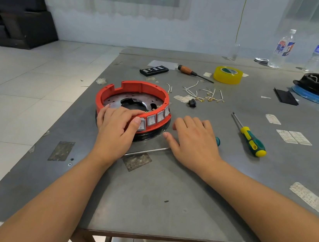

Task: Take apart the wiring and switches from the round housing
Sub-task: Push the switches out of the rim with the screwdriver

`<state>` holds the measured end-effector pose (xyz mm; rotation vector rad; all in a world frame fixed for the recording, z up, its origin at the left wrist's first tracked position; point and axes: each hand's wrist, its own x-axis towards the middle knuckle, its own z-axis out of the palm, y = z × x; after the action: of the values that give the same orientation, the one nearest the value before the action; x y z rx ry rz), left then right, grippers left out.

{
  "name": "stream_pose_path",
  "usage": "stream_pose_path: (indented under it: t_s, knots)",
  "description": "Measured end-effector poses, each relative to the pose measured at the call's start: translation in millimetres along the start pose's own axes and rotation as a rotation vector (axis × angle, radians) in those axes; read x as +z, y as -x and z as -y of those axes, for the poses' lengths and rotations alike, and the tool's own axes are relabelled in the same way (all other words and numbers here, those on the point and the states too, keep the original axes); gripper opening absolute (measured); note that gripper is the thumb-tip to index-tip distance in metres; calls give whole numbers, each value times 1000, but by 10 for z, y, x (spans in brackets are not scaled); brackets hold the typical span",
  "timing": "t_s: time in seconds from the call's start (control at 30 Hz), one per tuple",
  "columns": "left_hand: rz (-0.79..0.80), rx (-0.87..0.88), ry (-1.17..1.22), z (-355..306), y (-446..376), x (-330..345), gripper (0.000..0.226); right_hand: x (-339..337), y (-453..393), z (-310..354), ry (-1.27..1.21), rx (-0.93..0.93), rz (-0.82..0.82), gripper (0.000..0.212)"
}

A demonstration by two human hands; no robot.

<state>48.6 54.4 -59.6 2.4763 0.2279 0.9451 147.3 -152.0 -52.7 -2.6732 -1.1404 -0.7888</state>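
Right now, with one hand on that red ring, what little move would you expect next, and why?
Probably the right hand, lying flat and empty on the grey metal table, reaches for the yellow-and-green screwdriver beside it. The left hand steadies the red round housing, where several white rocker switches are still mounted, while loose wires already lie apart.

Two screwdrivers [252, 139] [193, 72], two bottles [282, 48] [318, 53], one tape roll [228, 75], four visible switches [151, 120].
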Motion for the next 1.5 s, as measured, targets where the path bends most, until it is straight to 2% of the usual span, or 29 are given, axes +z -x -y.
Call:
stream_pose_path:
  t_s: [0.1,0.2,0.3,0.57,0.9,1.03,1.2,1.27,1.33,1.43,1.5]
  knots:
    - [-2,3,5,-2,3,-2,39,-64,-150,55,-166,-194,-107,40]
    - [-3,8,13,-10,4,-9,41,-67,-351,134,-274,-366,-153,46]
    - [1,16,18,-1,8,-14,41,20,-496,242,-329,-459,-172,46]
    - [14,20,51,2,13,-19,38,199,-561,291,-463,-472,-267,31]
    - [4,-6,87,-29,-7,-41,47,94,-431,288,-531,-433,-265,36]
    - [-12,-20,88,-34,-9,-39,50,23,-390,207,-663,-273,-288,33]
    - [0,-17,45,-38,-8,-40,47,-68,-421,-131,-785,49,-327,22]
    - [4,-11,30,-40,-3,-43,45,-65,-478,-278,-847,252,-281,16]
    - [-1,-5,18,-42,-1,-43,43,-20,-563,-429,-865,406,-190,25]
    - [-7,4,15,-40,3,-34,41,63,-701,-603,-846,530,-38,36]
    - [-16,10,11,-30,3,-20,39,120,-814,-680,-752,547,38,38]
